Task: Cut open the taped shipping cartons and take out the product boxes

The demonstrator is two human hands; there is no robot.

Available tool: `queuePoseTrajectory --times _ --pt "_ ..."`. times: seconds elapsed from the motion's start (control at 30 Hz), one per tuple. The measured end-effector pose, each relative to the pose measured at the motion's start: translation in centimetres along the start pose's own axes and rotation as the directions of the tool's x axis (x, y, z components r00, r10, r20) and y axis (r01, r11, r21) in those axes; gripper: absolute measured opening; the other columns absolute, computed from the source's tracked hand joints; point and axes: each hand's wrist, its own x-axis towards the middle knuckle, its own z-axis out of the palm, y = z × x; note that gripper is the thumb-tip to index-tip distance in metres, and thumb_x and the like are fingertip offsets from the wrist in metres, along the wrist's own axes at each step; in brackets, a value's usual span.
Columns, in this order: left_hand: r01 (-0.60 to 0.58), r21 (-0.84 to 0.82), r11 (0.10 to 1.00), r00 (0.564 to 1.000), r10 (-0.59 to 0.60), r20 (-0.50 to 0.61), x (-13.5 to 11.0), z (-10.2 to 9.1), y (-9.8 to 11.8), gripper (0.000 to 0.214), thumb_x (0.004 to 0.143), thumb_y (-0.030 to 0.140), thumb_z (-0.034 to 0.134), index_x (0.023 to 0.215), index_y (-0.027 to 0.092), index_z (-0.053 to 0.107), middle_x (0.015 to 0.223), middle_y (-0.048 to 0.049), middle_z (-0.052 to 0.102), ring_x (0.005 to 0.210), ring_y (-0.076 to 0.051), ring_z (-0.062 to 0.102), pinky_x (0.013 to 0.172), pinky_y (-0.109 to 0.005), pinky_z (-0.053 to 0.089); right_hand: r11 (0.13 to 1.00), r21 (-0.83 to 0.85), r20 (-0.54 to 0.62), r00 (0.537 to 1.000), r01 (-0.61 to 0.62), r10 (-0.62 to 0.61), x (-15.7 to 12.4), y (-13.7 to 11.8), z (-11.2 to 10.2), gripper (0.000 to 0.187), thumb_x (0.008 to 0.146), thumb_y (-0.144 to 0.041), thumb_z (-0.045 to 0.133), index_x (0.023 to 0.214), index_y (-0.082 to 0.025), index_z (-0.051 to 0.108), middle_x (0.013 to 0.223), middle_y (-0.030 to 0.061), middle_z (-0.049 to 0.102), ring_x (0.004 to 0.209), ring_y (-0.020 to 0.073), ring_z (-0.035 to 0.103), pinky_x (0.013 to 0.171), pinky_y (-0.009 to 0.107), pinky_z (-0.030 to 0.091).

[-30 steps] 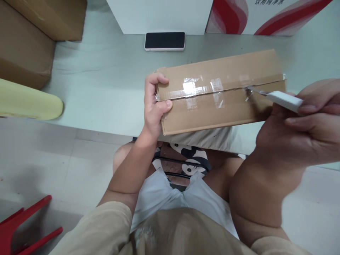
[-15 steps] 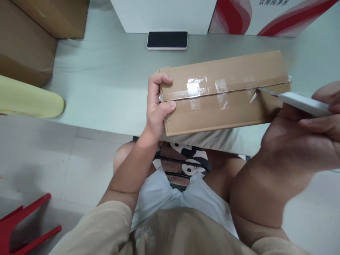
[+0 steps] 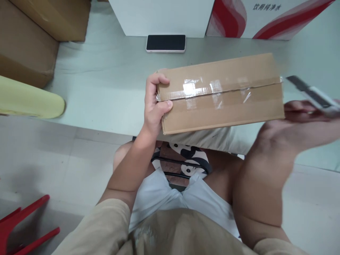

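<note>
a pale green table (image 3: pixel 106 109) is spread across the scene, its far left side being taken up by large brown cardboard (image 3: pixel 29 46); whether one box or two is shown cannot be told. at the back, a white box (image 3: pixel 162 17) is placed beside a red-and-white box (image 3: pixel 265 21), on which dark characters are printed. at the lower left, a red piece of furniture (image 3: pixel 29 216) is cut off by the frame. a yellow roll (image 3: pixel 29 97) is laid along the table's left side.

the small cardboard box (image 3: pixel 223 109) is held over the near side of the table, its taped face turned up toward the head camera; whether it is also supported from below cannot be told. by the left hand (image 3: pixel 154 102) its left end is grasped, with thumb and finger pressed on either side of the seam. in the right hand (image 3: pixel 305 131), partly blurred, a utility knife (image 3: pixel 316 97) is gripped, its dark tip just beside the box's right end. a phone (image 3: pixel 166 43) is laid before the white box. across the seam, clear tape (image 3: pixel 190 88) is stuck in short strips.
</note>
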Motion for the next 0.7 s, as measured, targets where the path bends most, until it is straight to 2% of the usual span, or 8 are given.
queuePoseTrajectory --times 0.07,0.13,0.23,0.33,0.43,0.57,0.63,0.7 --pt "-0.004 0.009 1.0 1.0 0.004 0.001 0.0 0.1 0.2 0.054 0.076 0.07 0.073 0.111 0.033 0.057 0.113 -0.0045 0.058 0.106 -0.026 0.062 0.093 -0.042 0.056 0.979 0.189 -0.092 0.994 0.079 -0.062 -0.7 1.8 1.1 0.025 0.106 -0.048 0.034 0.094 -0.026 0.031 0.088 -0.0022 0.028 0.061 0.0016 0.044 0.052 0.015 0.048" --pt "-0.006 0.014 1.0 1.0 0.006 -0.015 0.0 0.3 0.4 0.057 0.078 0.075 0.068 0.113 0.032 0.056 0.114 -0.0046 0.058 0.11 -0.027 0.062 0.095 -0.043 0.055 0.969 0.226 -0.103 0.992 0.098 -0.076 -1.5 3.0 1.8 0.019 0.104 -0.035 0.04 0.093 -0.026 0.029 0.087 -0.0027 0.029 0.065 0.0029 0.045 0.055 0.016 0.048" --pt "-0.004 0.006 1.0 1.0 0.005 -0.026 0.0 0.5 0.6 0.061 0.08 0.081 0.061 0.117 0.033 0.055 0.119 -0.0047 0.058 0.119 -0.03 0.061 0.099 -0.045 0.053 0.991 0.119 -0.035 0.998 0.061 -0.057 -2.0 3.5 2.0 0.02 0.102 -0.027 0.04 0.089 -0.026 0.025 0.086 -0.002 0.03 0.069 0.0057 0.045 0.058 0.018 0.046" --pt "-0.017 -0.018 1.0 1.0 0.017 -0.011 0.1 0.0 0.3 0.064 0.077 0.081 0.065 0.12 0.036 0.054 0.121 -0.0038 0.06 0.123 -0.031 0.059 0.1 -0.045 0.052 0.997 0.002 0.008 0.997 0.073 -0.073 -1.7 3.7 1.8 0.023 0.101 -0.026 0.038 0.086 -0.026 0.02 0.084 -0.0018 0.024 0.066 0.0068 0.039 0.055 0.018 0.04" --pt "-0.007 -0.072 0.997 1.0 0.007 0.004 0.3 -1.0 -0.3 0.064 0.074 0.074 0.075 0.121 0.036 0.055 0.113 -0.0022 0.062 0.116 -0.028 0.061 0.096 -0.043 0.053 0.989 -0.091 0.036 0.993 0.115 -0.112 -1.4 3.9 1.7 0.021 0.099 -0.021 0.034 0.085 -0.025 0.02 0.082 -0.0019 0.02 0.064 0.0069 0.034 0.055 0.017 0.037" --pt "0.034 -0.132 0.991 0.999 -0.028 0.046 0.7 -1.9 -0.6 0.058 0.076 0.06 0.084 0.119 0.035 0.055 0.101 0.0006 0.061 0.1 -0.022 0.063 0.089 -0.039 0.055 0.966 -0.166 0.103 0.978 0.199 -0.183 -1.2 3.9 1.2 0.017 0.096 -0.012 0.033 0.086 -0.025 0.028 0.081 -0.0028 0.026 0.067 0.0075 0.039 0.066 0.021 0.042" --pt "0.038 -0.125 0.991 0.999 -0.037 0.011 1.0 -1.9 -0.6 0.051 0.08 0.056 0.083 0.117 0.034 0.054 0.101 0.0007 0.062 0.1 -0.021 0.063 0.089 -0.038 0.054 0.89 -0.287 0.169 0.933 0.354 -0.317 -0.6 3.8 0.3 0.018 0.093 -0.01 0.04 0.086 -0.025 0.033 0.083 -0.0025 0.032 0.075 0.0092 0.045 0.078 0.026 0.046" --pt "0.025 -0.092 0.995 0.999 -0.027 -0.023 1.4 -2.0 -0.6 0.05 0.081 0.055 0.083 0.114 0.033 0.054 0.106 0.0004 0.063 0.104 -0.021 0.063 0.092 -0.037 0.054 0.735 -0.445 0.262 0.859 0.511 -0.439 0.5 4.0 -0.8 0.021 0.086 -0.008 0.052 0.084 -0.024 0.038 0.092 0.0 0.041 0.09 0.0122 0.051 0.092 0.032 0.047"
